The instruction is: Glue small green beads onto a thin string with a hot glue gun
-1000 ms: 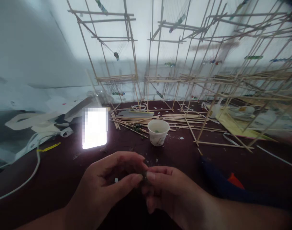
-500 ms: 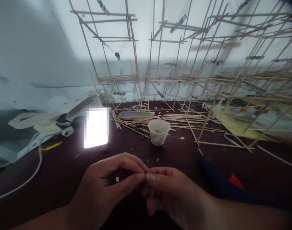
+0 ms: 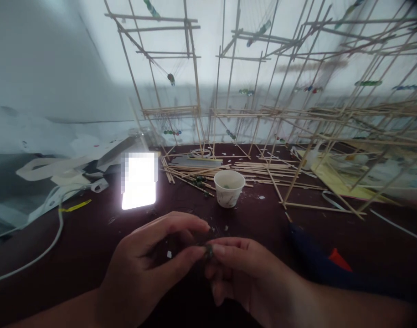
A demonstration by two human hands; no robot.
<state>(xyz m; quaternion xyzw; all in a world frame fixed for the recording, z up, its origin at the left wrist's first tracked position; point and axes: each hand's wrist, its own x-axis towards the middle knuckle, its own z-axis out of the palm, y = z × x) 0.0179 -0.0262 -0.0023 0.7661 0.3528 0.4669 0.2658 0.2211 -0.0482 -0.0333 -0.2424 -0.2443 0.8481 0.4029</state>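
Small dark green bead (image 3: 209,250), roughly round, no clear long axis, sits at the fingertips between both hands, above the dark tabletop (image 3: 92,246). Right hand (image 3: 258,269) has it pinched, thumb against forefinger; from that palm the bead lies toward 10 o'clock. Left hand (image 3: 135,262) has its thumb tip against the bead's 9 o'clock side, forefinger lifted clear, so no full grip there; bead is at about 2 o'clock from that palm. Both hands reach it, right has the firmer hold. Fine detail on the bead: too dark to tell. White paper cup (image 3: 229,193) near 1 o'clock of the bead, more dark beads (image 3: 199,181) just left of the cup, loose sticks (image 3: 263,170) behind. Blue tool (image 3: 307,243) with a red part at 3 o'clock. Glowing white rectangle (image 3: 140,182) at 10. Tall stick frames (image 3: 317,207) span 11 to 2, bead strings hanging inside.
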